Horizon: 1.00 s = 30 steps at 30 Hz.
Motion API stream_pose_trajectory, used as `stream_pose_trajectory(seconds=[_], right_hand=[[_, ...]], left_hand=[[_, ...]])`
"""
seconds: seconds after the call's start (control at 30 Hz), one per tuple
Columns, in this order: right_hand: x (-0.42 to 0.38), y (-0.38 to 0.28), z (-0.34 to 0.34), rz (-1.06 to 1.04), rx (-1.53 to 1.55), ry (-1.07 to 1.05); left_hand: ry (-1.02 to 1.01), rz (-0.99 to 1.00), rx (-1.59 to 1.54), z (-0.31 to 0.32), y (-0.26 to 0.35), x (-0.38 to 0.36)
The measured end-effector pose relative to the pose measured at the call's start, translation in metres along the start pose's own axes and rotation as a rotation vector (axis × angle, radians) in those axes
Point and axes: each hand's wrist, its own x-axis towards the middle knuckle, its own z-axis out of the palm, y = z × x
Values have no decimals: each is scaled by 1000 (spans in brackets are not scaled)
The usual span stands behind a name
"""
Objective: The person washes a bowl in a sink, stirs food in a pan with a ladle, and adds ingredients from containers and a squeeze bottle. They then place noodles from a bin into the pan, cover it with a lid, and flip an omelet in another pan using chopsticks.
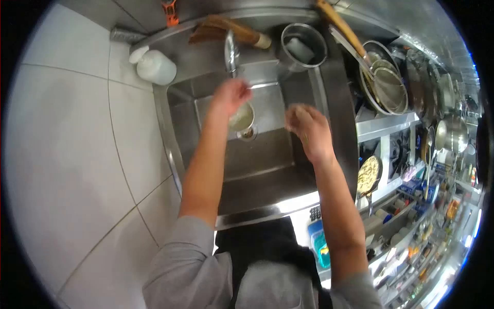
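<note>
My left hand [232,97] is just below the tap [231,54], over the sink, with its fingers curled and partly blurred. A light-coloured round container [243,117] stands in the sink [257,154] under that hand, which partly covers it. The container sits beside the drain [247,133]. My right hand [310,126] hovers over the right side of the basin, fingers bent and smeared by motion. No object shows clearly in either hand.
A white pump bottle [157,68] stands at the sink's back left corner. Behind the tap lies a brown brush [231,31]. A metal pot [303,47] is at the back right. Strainers [389,85] and a pan of food [368,175] sit on the stove side.
</note>
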Motion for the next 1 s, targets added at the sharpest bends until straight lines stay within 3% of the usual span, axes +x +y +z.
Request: stream_pose_trajectory(seconds=[0.03, 0.13, 0.2, 0.27, 0.33, 0.37, 0.43, 0.47, 0.53, 0.57, 0.6, 0.63, 0.67, 0.77, 0.8, 0.83, 0.9, 0.93, 1.0], right_hand=[[19, 12, 17, 17, -1, 10], [71, 52, 64, 96, 26, -20], [92, 64, 96, 122, 2, -67], [117, 79, 122, 140, -20, -112], [134, 102, 136, 58, 165, -112], [137, 107, 137, 67, 164, -105], [140, 116, 138, 92, -373, -40], [132, 118, 147, 87, -230, 1], [125, 125, 145, 2, -410, -21], [123, 126, 143, -87, -587, -44], [123, 126, 139, -84, -588, -38], [124, 119, 138, 7, -546, 12], [125, 113, 138, 98, -500, 62], [109, 105, 137, 235, -530, 66], [108, 116, 133, 258, -570, 45], [108, 127, 129, 281, -611, 23], [128, 192, 118, 35, -399, -53], [131, 177, 120, 14, -182, -41], [141, 187, 116, -90, -369, 33]], left_hand=[[-88, -122, -372, 50, 49, -28], [-200, -2, -373, 25, 120, -47], [-45, 234, -304, 7, 127, -82], [137, 280, 23, -5, 93, -95], [353, 376, 374, 28, 48, -104], [356, 364, 373, 33, 28, -92], [322, 467, 484, 23, -8, -65], [326, 460, 482, 16, -5, -54], [245, -18, 163, 1, 3, -32], [243, -27, 162, -14, -12, -23], [281, 4, -58, -26, -29, -15], [315, 36, -275, -31, -40, -9], [342, 190, -306, 7, -44, -30], [425, 240, -169, -17, -79, -19], [414, 87, 1, -38, -65, -14], [408, 82, 1, -42, -58, -17], [407, 188, -200, -33, -50, -25], [261, 234, -306, -40, -72, -20], [252, 239, -305, -35, -91, -24]])
